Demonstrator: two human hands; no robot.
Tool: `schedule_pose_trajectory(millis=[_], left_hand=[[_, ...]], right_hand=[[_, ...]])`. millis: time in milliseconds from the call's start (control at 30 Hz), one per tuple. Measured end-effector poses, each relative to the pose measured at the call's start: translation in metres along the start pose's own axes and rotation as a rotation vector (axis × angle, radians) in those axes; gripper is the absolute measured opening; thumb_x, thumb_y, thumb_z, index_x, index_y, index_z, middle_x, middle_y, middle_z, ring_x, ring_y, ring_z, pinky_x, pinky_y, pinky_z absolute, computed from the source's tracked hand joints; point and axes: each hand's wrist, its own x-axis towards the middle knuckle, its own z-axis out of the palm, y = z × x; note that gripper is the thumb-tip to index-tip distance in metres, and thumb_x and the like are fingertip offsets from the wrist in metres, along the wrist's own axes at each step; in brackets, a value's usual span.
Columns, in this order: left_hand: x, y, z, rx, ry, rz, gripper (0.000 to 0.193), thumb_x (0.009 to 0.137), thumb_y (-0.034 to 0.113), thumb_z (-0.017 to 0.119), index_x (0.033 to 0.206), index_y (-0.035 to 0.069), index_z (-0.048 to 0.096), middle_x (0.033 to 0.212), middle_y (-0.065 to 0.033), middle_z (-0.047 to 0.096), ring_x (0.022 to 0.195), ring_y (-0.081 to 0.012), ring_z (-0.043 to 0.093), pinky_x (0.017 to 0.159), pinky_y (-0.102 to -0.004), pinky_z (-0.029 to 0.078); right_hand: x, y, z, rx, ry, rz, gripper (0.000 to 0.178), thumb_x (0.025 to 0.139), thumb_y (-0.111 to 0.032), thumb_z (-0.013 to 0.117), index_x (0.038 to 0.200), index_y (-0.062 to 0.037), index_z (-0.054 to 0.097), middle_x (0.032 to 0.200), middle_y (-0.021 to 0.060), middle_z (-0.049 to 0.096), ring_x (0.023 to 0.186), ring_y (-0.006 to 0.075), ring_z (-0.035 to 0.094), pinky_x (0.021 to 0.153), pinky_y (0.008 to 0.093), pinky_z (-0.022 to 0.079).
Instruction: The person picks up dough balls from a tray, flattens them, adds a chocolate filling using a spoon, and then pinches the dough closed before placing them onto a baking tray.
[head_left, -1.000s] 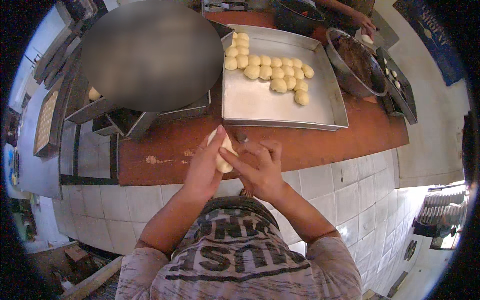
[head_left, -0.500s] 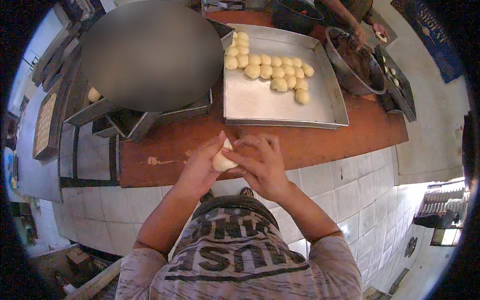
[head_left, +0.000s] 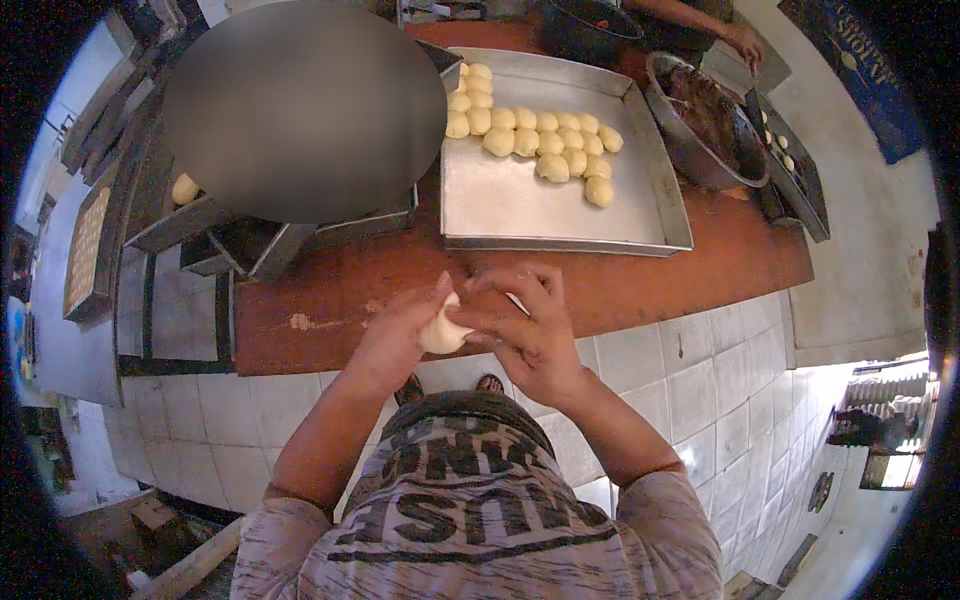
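In front of my body, over the near edge of the table, my left hand (head_left: 393,340) is closed around a piece of pale dough (head_left: 443,335). My right hand (head_left: 530,335) has its thumb and fingertips pressed on the right side of that dough, pinching it. A small pale sliver shows among the right fingers; what it is I cannot make out. Beyond my hands a large square metal tray (head_left: 560,243) holds several round dough balls (head_left: 551,167), grouped along its left and far middle part.
A wide metal bowl (head_left: 757,184) of dark brown filling stands right of the tray, beside a narrow dark tray (head_left: 815,215) with small pale pieces. A co-worker's hand (head_left: 742,45) is above them. Dark metal pans (head_left: 270,245) stand at the left, near a blurred oval patch.
My fingers have shifted slightly on the dough, which sits a little lower. The co-worker's hand has moved up and right, away from the bowl of filling. The view has shifted slightly.
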Motion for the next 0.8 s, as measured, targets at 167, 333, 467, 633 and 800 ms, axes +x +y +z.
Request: schedule_pose_trajectory(millis=[167, 333, 467, 633, 800], left_hand=[[-0.023, 0.027, 0.047, 0.352, 0.061, 0.137, 0.053, 0.093, 0.048, 0.038, 0.101, 0.0, 0.058, 0.092, -0.0039, 0.057, 0.085, -0.011, 0.052, 0.077, -0.0238, 0.041], [-0.02, 0.036, 0.021, 0.298, -0.005, 0.069, 0.065, 0.091, 0.058, 0.029, 0.109, 0.0, 0.055, 0.1, -0.0068, 0.057, 0.092, -0.013, 0.052, 0.081, -0.0269, 0.041], [-0.005, 0.031, 0.01, 0.134, -0.064, 0.082, 0.078, 0.087, 0.066, 0.021, 0.126, 0.001, 0.043, 0.12, -0.014, 0.051, 0.106, -0.0196, 0.049, 0.09, -0.0344, 0.039], [0.004, 0.047, 0.004, -0.564, -0.186, 0.213, 0.095, 0.075, 0.078, 0.019, 0.136, 0.006, 0.03, 0.134, -0.0182, 0.039, 0.12, -0.0283, 0.043, 0.102, -0.042, 0.032], [-0.016, 0.008, 0.003, -0.185, -0.129, 0.657, 0.086, 0.073, 0.06, 0.058, 0.136, 0.007, 0.03, 0.138, -0.0148, 0.033, 0.122, -0.0277, 0.04, 0.102, -0.0391, 0.033]], right_hand=[[-0.005, 0.023, 0.005, 0.754, -0.047, 0.513, 0.016, 0.075, -0.01, 0.065, 0.091, -0.0082, 0.064, 0.098, 0.005, 0.057, 0.098, 0.0243, 0.048, 0.086, 0.037, 0.038], [0.003, 0.001, 0.016, 0.235, 0.088, 0.181, 0.013, 0.077, -0.004, 0.061, 0.09, -0.0073, 0.065, 0.099, 0.0062, 0.059, 0.096, 0.0254, 0.052, 0.086, 0.0366, 0.038], [-0.007, -0.004, 0.019, 0.119, -0.058, -0.169, 0.018, 0.075, 0.0, 0.062, 0.091, -0.0076, 0.065, 0.093, 0.0076, 0.06, 0.087, 0.0281, 0.056, 0.08, 0.037, 0.043], [0.001, -0.011, 0.028, 0.743, -0.219, 0.325, 0.008, 0.078, -0.005, 0.063, 0.086, -0.0063, 0.062, 0.09, 0.0064, 0.06, 0.084, 0.0186, 0.057, 0.075, 0.0293, 0.047], [0.025, -0.01, 0.047, 1.679, 0.054, 0.811, 0.008, 0.083, -0.01, 0.061, 0.089, -0.0056, 0.058, 0.087, 0.0024, 0.06, 0.078, 0.0124, 0.058, 0.067, 0.0276, 0.049]])
